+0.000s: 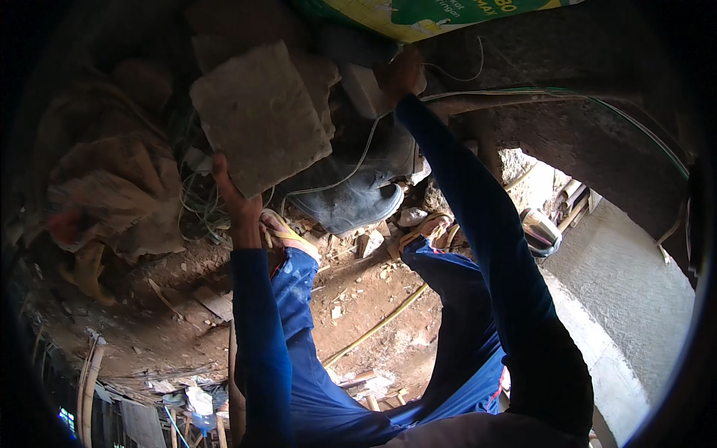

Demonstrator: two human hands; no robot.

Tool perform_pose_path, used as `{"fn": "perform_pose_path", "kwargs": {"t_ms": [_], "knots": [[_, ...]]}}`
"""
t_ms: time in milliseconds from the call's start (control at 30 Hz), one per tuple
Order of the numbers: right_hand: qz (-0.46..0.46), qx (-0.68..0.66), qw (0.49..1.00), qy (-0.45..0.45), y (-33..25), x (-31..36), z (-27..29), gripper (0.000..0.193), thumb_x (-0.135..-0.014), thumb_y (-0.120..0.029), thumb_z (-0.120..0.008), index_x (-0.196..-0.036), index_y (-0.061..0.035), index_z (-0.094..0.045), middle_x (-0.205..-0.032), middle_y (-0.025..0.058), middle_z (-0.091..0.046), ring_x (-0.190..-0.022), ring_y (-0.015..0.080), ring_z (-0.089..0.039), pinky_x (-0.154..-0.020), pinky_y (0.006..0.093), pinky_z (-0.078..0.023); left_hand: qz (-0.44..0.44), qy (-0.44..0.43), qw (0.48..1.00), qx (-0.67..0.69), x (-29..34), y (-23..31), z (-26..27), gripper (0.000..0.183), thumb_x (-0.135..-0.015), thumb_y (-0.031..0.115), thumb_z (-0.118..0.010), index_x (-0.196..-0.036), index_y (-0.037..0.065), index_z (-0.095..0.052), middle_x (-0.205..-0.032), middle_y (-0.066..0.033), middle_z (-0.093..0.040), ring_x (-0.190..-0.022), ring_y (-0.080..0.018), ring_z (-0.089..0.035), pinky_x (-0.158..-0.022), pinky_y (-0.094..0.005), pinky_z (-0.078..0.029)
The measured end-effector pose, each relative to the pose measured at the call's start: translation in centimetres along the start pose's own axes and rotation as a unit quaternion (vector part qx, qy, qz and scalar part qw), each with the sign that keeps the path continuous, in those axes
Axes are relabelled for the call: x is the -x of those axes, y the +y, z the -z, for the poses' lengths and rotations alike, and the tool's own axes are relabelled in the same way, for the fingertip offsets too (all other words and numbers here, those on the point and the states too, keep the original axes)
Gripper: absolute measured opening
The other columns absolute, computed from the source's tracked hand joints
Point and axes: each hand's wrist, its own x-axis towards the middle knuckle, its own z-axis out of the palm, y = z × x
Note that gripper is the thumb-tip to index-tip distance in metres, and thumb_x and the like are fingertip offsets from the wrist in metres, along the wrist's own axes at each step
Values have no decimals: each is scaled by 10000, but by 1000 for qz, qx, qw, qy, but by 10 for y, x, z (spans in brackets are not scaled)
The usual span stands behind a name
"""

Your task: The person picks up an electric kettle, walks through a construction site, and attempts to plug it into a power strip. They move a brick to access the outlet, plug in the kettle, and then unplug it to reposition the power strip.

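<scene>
A flat, roughly square stone slab (258,112) is tilted up in front of me at the upper left. My left hand (240,205) grips its lower left corner, thumb along the edge and the other fingers hidden behind it. My right hand (403,73) reaches far forward into shadow and looks curled, right beside a pale block (364,89) and just under a green and yellow bag (441,16). What its fingers hold is too dark to make out. Below the slab and the block lies a black rubber boot (347,198).
Crumpled brown sacking (119,187) and tangled wire lie at the left. A yellow hose (381,325) crosses the dirt between my sandalled feet. Thin cables (597,101) run along a dark ledge at the right, above a shiny metal container (539,233) and a pale concrete surface (627,276).
</scene>
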Motion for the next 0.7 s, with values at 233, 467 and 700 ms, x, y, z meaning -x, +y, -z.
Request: {"fn": "perform_pose_path", "kwargs": {"t_ms": [233, 467, 700], "knots": [[331, 143, 892, -275, 68, -42, -10, 369, -793, -133, -743, -1149, -154, -647, -1213, 140, -608, -1074, 368, -610, -950, 508, -489, 4, -25, 1000, -16, -5, -2, 15, 746, -960, 582, -598, -1502, 96, -438, -1495, -85, -502, -1345, -273, -502, -1088, -471, -423], [406, -32, 877, -253, 72, -55, 15, 291, -839, -181, -763, -1118, -159, -685, -1147, 68, -650, -1100, 312, -618, -885, 483, -522, 11, -6, 1000, -13, -4, -3, 10, 772, -949, 595, -604, -1506, 88, -435, -1493, -93, -501, -1349, -288, -492, -1096, -480, -413], [-137, -465, 778, -400, 84, -59, 20, 366, -1011, -126, -613, -1353, -24, -531, -1196, 101, -653, -1091, 230, -666, -871, 400, -611, 15, -16, 1000, -17, -1, 2, 5, 782, -943, 594, -608, -1524, 105, -420, -1501, -99, -490, -1358, -302, -482, -1105, -486, -406]]}}
